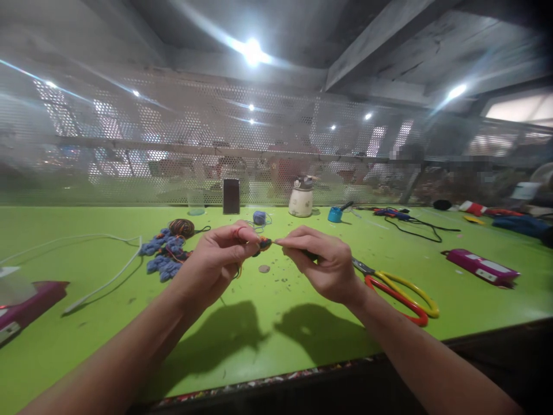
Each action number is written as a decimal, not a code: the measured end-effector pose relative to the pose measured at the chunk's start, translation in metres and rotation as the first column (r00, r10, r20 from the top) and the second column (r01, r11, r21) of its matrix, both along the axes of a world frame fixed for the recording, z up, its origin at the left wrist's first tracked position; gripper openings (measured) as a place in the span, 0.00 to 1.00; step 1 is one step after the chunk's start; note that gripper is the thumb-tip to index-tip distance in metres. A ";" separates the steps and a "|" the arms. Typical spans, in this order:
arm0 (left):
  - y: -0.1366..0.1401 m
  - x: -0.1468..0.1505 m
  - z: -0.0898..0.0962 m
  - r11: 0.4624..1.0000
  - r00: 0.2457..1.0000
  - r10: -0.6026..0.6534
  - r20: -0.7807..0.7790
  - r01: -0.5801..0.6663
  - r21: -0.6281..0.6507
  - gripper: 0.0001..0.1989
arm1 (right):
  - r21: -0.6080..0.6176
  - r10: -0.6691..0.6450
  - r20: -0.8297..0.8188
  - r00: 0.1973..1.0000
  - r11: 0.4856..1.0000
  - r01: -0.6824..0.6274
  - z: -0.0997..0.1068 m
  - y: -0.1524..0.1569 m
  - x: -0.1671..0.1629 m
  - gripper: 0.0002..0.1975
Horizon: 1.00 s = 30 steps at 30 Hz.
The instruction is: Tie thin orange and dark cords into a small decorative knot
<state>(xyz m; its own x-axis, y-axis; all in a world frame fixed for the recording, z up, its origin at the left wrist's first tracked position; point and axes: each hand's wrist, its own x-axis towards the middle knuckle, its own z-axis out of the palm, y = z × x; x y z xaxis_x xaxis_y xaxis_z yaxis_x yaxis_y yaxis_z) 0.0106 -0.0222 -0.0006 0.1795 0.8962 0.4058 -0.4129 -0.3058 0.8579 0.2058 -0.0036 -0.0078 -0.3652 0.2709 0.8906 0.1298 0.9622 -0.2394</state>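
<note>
Above the green table, my left hand [224,251] pinches a small crochet piece [265,244] of dark and orange yarn between thumb and fingers. A red strand of yarn [238,231] loops round one of its fingers. My right hand [322,259] is closed on a crochet hook [277,242]; its thin tip points left at the piece, and the grip mostly hides its dark handle. Whether the tip is inside a stitch I cannot tell. Left of my left hand lie blue crocheted pieces [164,266] and a multicoloured yarn ball [181,227].
Scissors [401,294] with red and yellow handles lie by my right forearm. Farther back stand a phone [231,196], a blue yarn ball [259,218], a bottle [301,199] and a blue pot [334,215]. A white cable [112,281] crosses the left; a purple box [481,267] lies right.
</note>
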 end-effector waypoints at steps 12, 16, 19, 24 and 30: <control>0.005 0.002 -0.001 0.992 0.997 -0.075 -0.017 0.073 -0.106 0.10 | -0.438 0.232 -0.223 0.947 0.844 -0.310 -0.008 0.000 -0.002 0.10; 0.002 0.005 0.002 0.994 0.998 -0.062 -0.034 0.058 -0.093 0.27 | -0.551 0.259 -0.338 0.905 0.725 -0.413 -0.010 0.002 -0.005 0.08; 0.002 0.005 0.003 0.999 0.998 -0.019 -0.064 0.017 -0.036 0.32 | -0.607 0.244 -0.353 0.903 0.675 -0.420 -0.012 0.006 -0.006 0.07; 0.004 0.004 0.002 0.998 0.990 0.054 -0.132 -0.049 0.035 0.36 | -0.703 0.212 -0.375 0.902 0.570 -0.426 -0.011 0.008 -0.005 0.09; 0.005 0.002 -0.001 0.999 0.988 0.038 -0.149 -0.032 0.044 0.36 | -0.735 0.239 -0.343 0.908 0.534 -0.418 -0.006 0.004 -0.005 0.17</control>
